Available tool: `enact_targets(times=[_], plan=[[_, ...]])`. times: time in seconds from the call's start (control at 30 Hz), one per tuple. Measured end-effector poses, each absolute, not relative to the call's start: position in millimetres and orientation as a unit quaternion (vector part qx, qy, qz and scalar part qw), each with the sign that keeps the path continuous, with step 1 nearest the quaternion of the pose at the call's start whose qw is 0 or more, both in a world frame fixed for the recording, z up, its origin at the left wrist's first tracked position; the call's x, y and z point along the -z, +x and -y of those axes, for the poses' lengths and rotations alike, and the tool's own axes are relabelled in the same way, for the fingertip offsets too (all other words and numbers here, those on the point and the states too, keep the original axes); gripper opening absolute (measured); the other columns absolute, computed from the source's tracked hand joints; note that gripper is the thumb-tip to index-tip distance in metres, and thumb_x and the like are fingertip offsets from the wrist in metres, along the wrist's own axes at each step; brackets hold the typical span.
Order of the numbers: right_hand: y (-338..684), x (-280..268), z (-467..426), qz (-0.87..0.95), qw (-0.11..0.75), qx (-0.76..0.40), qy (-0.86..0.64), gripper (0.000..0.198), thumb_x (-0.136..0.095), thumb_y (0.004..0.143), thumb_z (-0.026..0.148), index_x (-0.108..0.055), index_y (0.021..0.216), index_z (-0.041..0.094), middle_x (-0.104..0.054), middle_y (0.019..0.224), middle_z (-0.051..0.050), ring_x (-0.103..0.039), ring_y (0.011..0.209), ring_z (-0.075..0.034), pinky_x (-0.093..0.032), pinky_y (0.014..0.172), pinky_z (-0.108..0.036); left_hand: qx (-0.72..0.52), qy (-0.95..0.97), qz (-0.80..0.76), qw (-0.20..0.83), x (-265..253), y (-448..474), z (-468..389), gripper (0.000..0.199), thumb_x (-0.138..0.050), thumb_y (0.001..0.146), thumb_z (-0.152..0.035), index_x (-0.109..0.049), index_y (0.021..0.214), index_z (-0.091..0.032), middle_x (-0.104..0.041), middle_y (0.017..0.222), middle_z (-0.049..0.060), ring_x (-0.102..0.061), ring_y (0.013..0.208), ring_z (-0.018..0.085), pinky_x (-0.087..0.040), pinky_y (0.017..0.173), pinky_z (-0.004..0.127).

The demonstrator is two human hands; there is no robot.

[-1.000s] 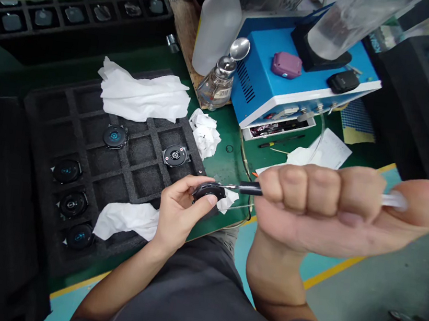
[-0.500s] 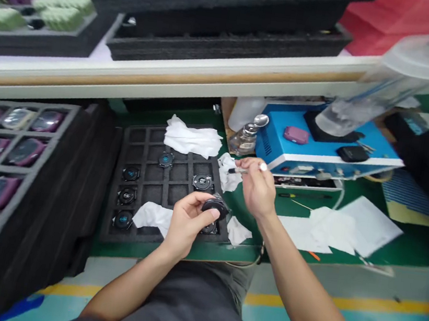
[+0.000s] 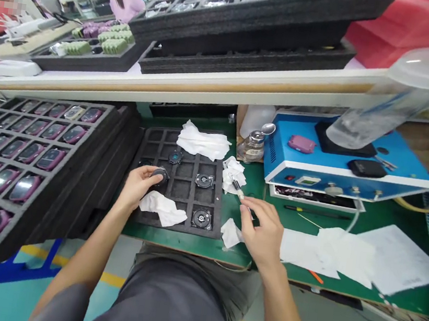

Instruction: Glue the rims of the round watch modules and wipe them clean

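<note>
My left hand [image 3: 140, 185] is closed on a round black watch [image 3: 160, 175], held at the left part of a black foam tray [image 3: 183, 188]. Whether the watch touches the tray, I cannot tell. A thin brush [image 3: 238, 190] with a dark tip and pale handle is pinched in my right hand [image 3: 263, 227], to the right of the tray. Its tip is close to a crumpled white wipe [image 3: 233, 173]. Two watch bodies with round centres, one of them the lower watch body [image 3: 202, 219], sit in the tray's right column. Another watch [image 3: 175, 157] lies farther back.
White cloths, including the back cloth [image 3: 205, 141], lie over the tray. Stacked foam trays with purple-framed devices [image 3: 51, 158] stand left. A glass bottle [image 3: 253, 147] and a blue machine [image 3: 348, 167] stand back right, under a shelf [image 3: 208, 90]. White sheets [image 3: 403, 259] lie right.
My left hand has moved left with the watch, from the tray's right side to its left. My right hand, still holding the brush, has come lower and nearer. The view has shifted.
</note>
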State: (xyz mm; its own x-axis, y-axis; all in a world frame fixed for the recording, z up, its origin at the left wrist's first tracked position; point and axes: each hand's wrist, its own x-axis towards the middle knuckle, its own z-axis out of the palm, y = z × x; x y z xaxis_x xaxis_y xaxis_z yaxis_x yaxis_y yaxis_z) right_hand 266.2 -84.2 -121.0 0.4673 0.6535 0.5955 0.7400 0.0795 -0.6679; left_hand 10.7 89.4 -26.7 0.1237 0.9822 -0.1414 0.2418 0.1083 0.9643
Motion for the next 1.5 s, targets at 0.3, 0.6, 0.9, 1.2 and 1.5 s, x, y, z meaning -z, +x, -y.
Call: enact_targets(times=[0.3,0.6,0.9,1.2,1.5], plan=[[269.1,124.2,87.9,0.522,0.545,0.049,-0.654,0.011,-0.065,0.094,0.021,-0.073,0.100,0.023,-0.077,0.090,-0.007,-0.071,0.086,-0.025,-0.059,0.078,-0.042,-0.271,0.644,-0.559,0.447,34.3,38.3,-103.2,0.026,-0.083,0.058,-0.028,-0.073,0.079,-0.016,-0.073,0.077,0.005,-0.064,0.073,0.019,-0.048,0.076,0.034],[270.0,120.4,89.1,0.544,0.544,0.045,-0.638,0.012,-0.066,0.092,0.015,-0.072,0.101,0.022,-0.077,0.089,-0.007,-0.071,0.084,-0.023,-0.059,0.077,-0.040,-0.244,0.708,-0.593,0.295,29.4,31.0,-134.3,0.044,-0.080,0.065,-0.032,-0.072,0.106,-0.018,-0.066,0.104,0.007,-0.059,0.095,0.023,-0.046,0.088,0.036],[271.9,119.5,92.8,0.538,0.536,0.053,-0.648,0.011,-0.066,0.092,0.016,-0.072,0.100,0.022,-0.076,0.088,-0.007,-0.071,0.082,-0.024,-0.059,0.076,-0.041,-0.187,0.719,-0.554,0.375,38.1,51.7,-188.5,0.018,-0.083,0.058,-0.028,-0.072,0.068,-0.017,-0.071,0.075,0.005,-0.062,0.078,0.023,-0.044,0.077,0.034],[179.8,52.7,65.8,0.723,0.399,-0.076,-0.558,0.015,-0.063,0.095,0.015,-0.072,0.105,0.021,-0.077,0.102,-0.007,-0.067,0.091,-0.022,-0.054,0.080,-0.038,-0.320,0.638,-0.540,0.446,46.3,53.3,-173.4,0.025,-0.082,0.054,-0.019,-0.064,0.071,-0.018,-0.063,0.063,-0.003,-0.057,0.063,0.014,-0.042,0.063,0.026],[136.2,34.2,33.2,0.676,0.331,-0.269,-0.601,0.019,-0.052,0.101,0.021,-0.068,0.091,0.019,-0.072,0.088,-0.005,-0.060,0.083,-0.018,-0.045,0.077,-0.032,-0.575,0.424,-0.442,0.543,42.5,-8.5,-130.7,0.035,-0.088,0.060,-0.029,-0.069,0.087,-0.019,-0.074,0.083,0.000,-0.069,0.074,0.013,-0.052,0.069,0.023]])
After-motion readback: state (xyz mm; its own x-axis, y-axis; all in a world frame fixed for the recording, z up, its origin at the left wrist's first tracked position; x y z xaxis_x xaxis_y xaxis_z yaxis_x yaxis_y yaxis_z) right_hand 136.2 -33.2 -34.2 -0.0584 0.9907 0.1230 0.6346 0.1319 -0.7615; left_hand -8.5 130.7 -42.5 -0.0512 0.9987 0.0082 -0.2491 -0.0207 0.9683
